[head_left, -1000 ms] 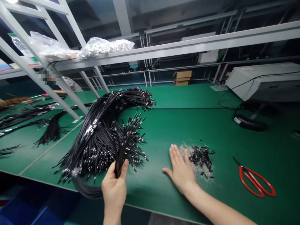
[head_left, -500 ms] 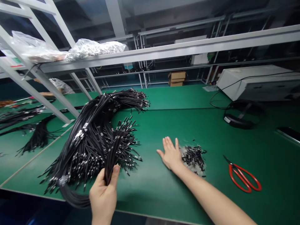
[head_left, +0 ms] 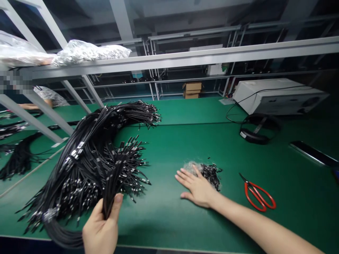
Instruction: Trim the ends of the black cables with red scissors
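Note:
My left hand (head_left: 102,224) is closed round a bundle of black cables (head_left: 112,183), whose cut-looking ends fan upward. Behind and left of it lies a large heap of black cables (head_left: 87,141) with white and silvery tips, part of it bound by clear wrap. My right hand (head_left: 198,187) rests palm down with its fingers stretched out on the green table (head_left: 164,218). It touches the edge of a small pile of short black pieces (head_left: 212,174) mixed with pale, wispy scraps (head_left: 192,165). Some of that pile is hidden under the hand.
Red-handled scissors (head_left: 258,194) lie right of the pile. Farther right are a phone-like slab (head_left: 315,153), a black ring-shaped object (head_left: 258,132) and a white box-shaped machine (head_left: 278,95). Clear bags (head_left: 90,53) sit on the metal shelf. Another person's arm (head_left: 39,105) shows at far left.
My right hand has turned and moved against the pile; pale scraps now show beyond its fingers. My left hand still grips the cables. The view has shifted to the right.

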Available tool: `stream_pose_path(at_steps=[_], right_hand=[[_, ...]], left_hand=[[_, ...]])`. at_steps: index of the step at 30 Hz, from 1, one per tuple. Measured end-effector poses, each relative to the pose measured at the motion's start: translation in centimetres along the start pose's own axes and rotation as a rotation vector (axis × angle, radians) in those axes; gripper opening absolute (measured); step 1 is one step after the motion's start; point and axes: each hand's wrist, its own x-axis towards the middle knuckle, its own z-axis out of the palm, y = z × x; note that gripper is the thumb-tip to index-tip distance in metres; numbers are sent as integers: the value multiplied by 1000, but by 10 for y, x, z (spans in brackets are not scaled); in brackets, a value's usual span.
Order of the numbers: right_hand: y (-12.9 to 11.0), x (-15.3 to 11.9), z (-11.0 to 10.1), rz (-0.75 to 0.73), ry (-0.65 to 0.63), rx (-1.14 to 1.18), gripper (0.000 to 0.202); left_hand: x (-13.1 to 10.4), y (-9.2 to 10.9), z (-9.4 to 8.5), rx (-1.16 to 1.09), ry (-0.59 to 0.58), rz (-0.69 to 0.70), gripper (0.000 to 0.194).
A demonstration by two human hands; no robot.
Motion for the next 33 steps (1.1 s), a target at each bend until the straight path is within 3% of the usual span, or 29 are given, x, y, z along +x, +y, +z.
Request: stream_pose_path(at_steps=[3, 5, 9, 13, 16, 22, 26, 30, 33], right_hand=[[32, 4, -17, 84, 6, -59, 65], [34, -3, -31, 87, 1, -57, 62], [-3, -47, -49, -70, -113, 145, 60], [-29, -84, -46, -261, -206, 348, 61], [-11, -79, -43, -183, -185, 314, 64], [44, -41, -47, -96, -172, 155, 64], [59, -41, -55, 17, -40, 215, 59], [87, -58, -63, 359, 355, 627, 58], [115, -71, -72, 417, 362, 890, 72]], left_hand=[[-1, -3, 4, 29, -48, 26, 51], [-1, -10, 10, 49, -109, 95, 48], [-5, -29, 29, 214, -229, 183, 32], [-13, -43, 47, 443, -324, 219, 23], [-17, -50, 56, 472, -326, 289, 24], [-23, -66, 63, 469, -247, 403, 27], [-26, -71, 66, 467, -238, 491, 28], [-25, -68, 68, 527, -234, 478, 32], [-22, -67, 70, 551, -248, 451, 32]])
